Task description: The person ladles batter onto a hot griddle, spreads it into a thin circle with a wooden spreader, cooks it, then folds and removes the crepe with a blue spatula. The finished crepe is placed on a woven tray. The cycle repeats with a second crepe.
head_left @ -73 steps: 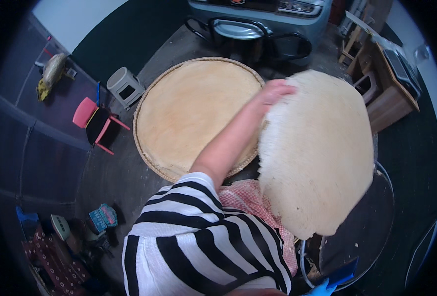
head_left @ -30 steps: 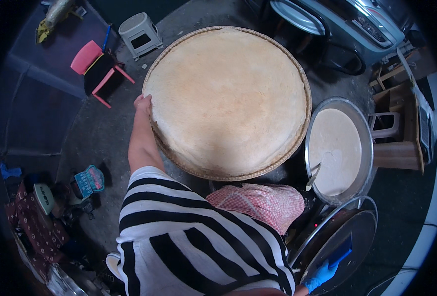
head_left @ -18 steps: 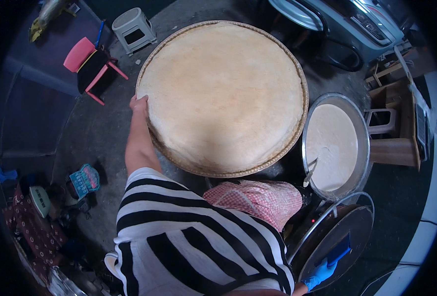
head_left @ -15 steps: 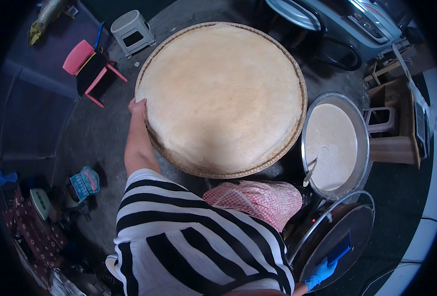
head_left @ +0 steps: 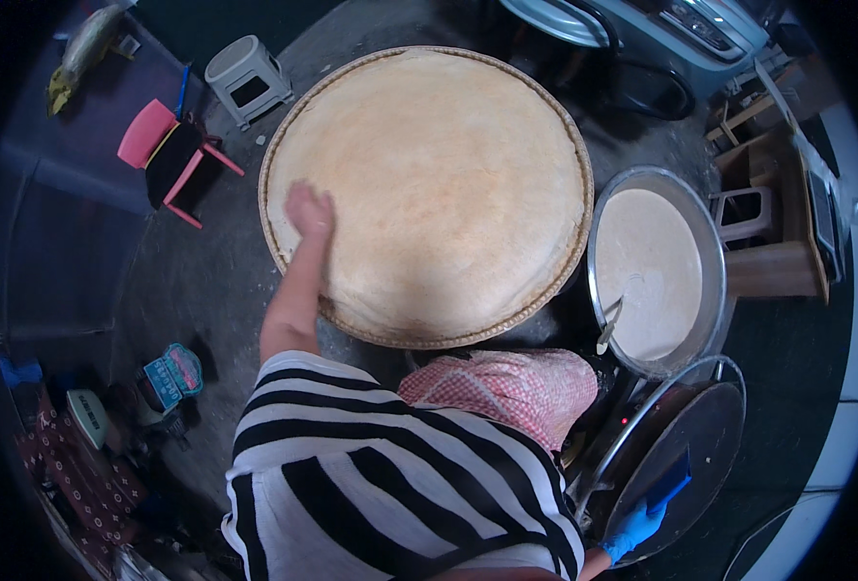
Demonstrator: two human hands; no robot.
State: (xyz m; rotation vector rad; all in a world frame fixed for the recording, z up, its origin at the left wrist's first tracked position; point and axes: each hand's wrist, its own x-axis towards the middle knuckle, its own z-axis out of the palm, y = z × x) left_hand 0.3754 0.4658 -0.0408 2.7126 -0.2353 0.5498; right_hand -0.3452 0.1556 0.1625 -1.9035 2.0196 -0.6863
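Observation:
A wide stack of thin, pale tan flatbreads [head_left: 448,184] lies on a round woven tray [head_left: 429,344] in front of me. My left hand [head_left: 310,208], bare and a little blurred, is over the left part of the stack, fingers loosely apart and holding nothing. I cannot tell whether it touches the top sheet. At the lower right, my right hand [head_left: 636,533], in a blue glove, is closed around a flat blue scraper [head_left: 674,481]. The scraper is over a dark round griddle [head_left: 700,445]; whether it touches the plate is unclear.
A large metal basin [head_left: 715,281] of pale batter [head_left: 650,266] stands right of the stack, a ladle handle [head_left: 610,327] leaning on its near rim. A curved metal rail [head_left: 632,426] borders the griddle. A grey stool [head_left: 248,82] and pink chair [head_left: 172,155] stand far left.
My left hand has let go of the stack's left edge and moved right, over its top. My right hand keeps the scraper over the griddle, nearly in place.

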